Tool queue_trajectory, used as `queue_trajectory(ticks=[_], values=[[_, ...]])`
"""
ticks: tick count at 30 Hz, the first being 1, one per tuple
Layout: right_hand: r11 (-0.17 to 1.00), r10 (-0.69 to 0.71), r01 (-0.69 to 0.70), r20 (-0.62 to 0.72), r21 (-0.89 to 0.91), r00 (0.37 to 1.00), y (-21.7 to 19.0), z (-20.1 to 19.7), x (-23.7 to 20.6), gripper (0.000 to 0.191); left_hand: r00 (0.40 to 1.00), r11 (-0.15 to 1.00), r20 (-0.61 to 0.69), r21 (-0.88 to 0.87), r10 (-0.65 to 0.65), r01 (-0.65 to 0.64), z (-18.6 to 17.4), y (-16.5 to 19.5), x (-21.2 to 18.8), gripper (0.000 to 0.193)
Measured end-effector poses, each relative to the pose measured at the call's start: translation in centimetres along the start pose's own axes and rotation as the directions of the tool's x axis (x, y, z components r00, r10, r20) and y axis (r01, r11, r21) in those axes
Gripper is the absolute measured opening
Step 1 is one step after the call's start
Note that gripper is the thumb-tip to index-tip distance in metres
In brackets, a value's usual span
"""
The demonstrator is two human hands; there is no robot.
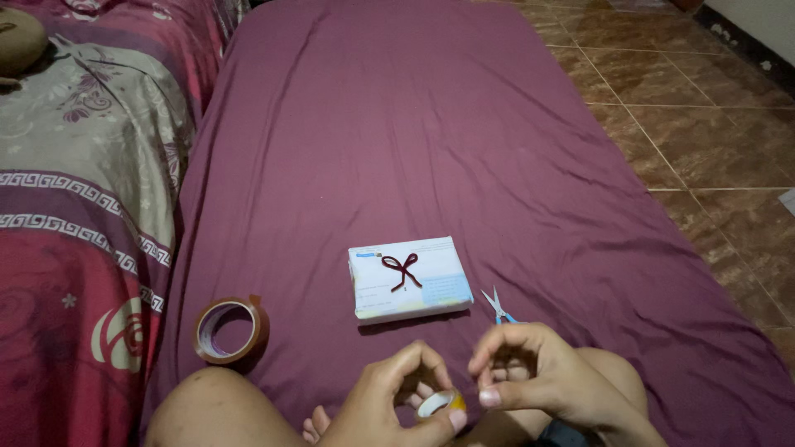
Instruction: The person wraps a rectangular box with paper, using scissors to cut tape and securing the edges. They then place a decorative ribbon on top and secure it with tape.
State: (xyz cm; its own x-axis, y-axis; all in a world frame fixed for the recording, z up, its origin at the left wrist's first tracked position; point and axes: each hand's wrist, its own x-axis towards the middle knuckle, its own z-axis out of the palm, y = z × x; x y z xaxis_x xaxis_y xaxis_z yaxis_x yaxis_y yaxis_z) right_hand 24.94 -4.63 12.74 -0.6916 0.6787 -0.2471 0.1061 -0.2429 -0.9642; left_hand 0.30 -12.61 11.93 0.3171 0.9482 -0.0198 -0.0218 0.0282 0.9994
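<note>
Near the bottom edge of the view, a person sits on a purple bedsheet [431, 141] with both bare hands raised just above their knees. Their left hand [389, 406] is curled around a small roll of clear tape [439, 404], thumb and fingers clamped on its rim. Their right hand [530, 372] sits just to the right of the roll, fingers bent and pinched together close to the tape's edge; whether they grip a loose end of tape is too small to tell.

Just beyond the hands, toward the far side, a small white wrapped box [410, 277] lies flat on the sheet, with a dark red ribbon bow [402, 271] on top. Right of the box and just beyond the right hand, a pair of small blue-handled scissors [497, 306] lies on the sheet, partly hidden by the fingers. Left of the box, well apart from it, a larger roll of brown packing tape [230, 329] stands tilted near the left knee.

Along the left side lies a patterned red and grey blanket [83, 207]. On the far right, brown floor tiles [687, 108] show.
</note>
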Motion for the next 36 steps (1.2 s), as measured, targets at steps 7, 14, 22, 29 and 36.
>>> queue_trajectory(ticks=[7, 14, 22, 29, 36], values=[[0.995, 0.045, -0.050, 0.060, 0.086, 0.997, -0.7, 1.1, -0.2, 0.030, 0.998, 0.998, 0.009, -0.006, 0.069, -0.069, 0.0, -0.3, 0.1, 0.018], [0.992, 0.019, -0.020, -0.015, -0.123, 1.000, -1.1, 1.4, -0.1, 0.025, 0.986, 0.982, -0.118, 0.162, 0.118, -0.098, 0.5, -0.9, 0.5, 0.016], [0.867, -0.138, 0.039, -0.164, -0.497, 0.977, 1.2, 1.8, 2.8, 0.012, 0.958, 0.962, -0.266, 0.271, 0.107, -0.032, -0.5, -1.5, 2.1, 0.017], [0.890, -0.046, -0.110, -0.327, -0.442, 0.944, 4.1, -0.7, 6.1, 0.015, 0.934, 0.961, -0.346, 0.276, 0.085, 0.014, -2.5, -4.6, 3.7, 0.017], [0.599, -0.432, 0.040, -0.280, -0.800, 0.858, 6.1, -4.5, 15.9, 0.027, 0.858, 0.894, -0.510, 0.410, 0.061, 0.180, -7.1, -9.0, 8.9, 0.022]])
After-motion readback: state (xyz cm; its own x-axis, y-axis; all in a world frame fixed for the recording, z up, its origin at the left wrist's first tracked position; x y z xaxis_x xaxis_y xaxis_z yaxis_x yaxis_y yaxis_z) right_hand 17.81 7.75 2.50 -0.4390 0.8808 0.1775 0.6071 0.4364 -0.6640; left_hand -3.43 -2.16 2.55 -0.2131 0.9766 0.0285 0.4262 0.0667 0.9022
